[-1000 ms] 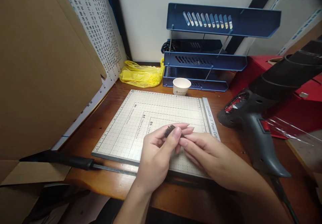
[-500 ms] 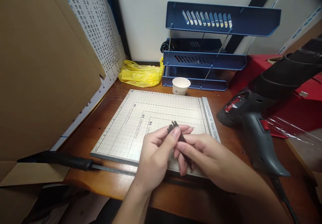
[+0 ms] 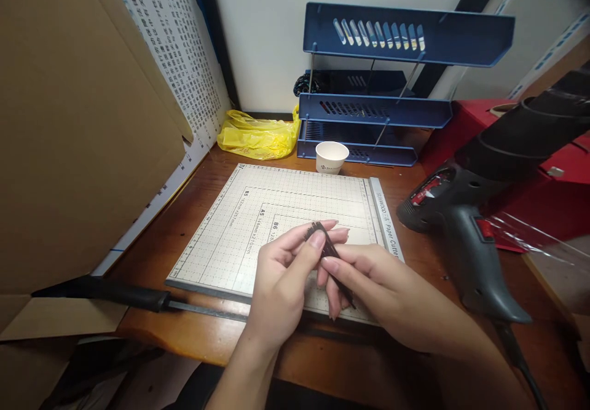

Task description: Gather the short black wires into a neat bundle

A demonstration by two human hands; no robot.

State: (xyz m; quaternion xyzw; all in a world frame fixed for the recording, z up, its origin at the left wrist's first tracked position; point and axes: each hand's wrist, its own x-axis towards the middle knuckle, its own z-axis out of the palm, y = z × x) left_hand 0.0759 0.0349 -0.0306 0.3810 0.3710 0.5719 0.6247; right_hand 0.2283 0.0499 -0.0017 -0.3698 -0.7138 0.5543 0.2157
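Note:
Between both hands lies a bundle of thin dark strips (image 3: 330,250), slanting from upper left to lower right. My left hand (image 3: 288,275) pinches its upper end, thumb on top and fingers beneath. Lower down, my right hand (image 3: 369,284) has its thumb and fingers closed on the same bundle. Both hands are above the near part of a white gridded paper cutter board (image 3: 221,232). Its black-handled blade arm (image 3: 124,293) runs along the near edge, partly hidden by my left forearm. The strips' exact kind is too small to tell.
A paper cup (image 3: 332,158) stands behind the board, near a yellow plastic bag (image 3: 258,136) and blue tiered trays (image 3: 408,35). On the right are a heat gun (image 3: 474,232) with its cable and a red box (image 3: 548,213). Cardboard (image 3: 83,133) rises at the left.
The fingers of my left hand have shifted slightly left and up around the bundle. The strips' upper ends look more bunched. My right hand has hardly moved.

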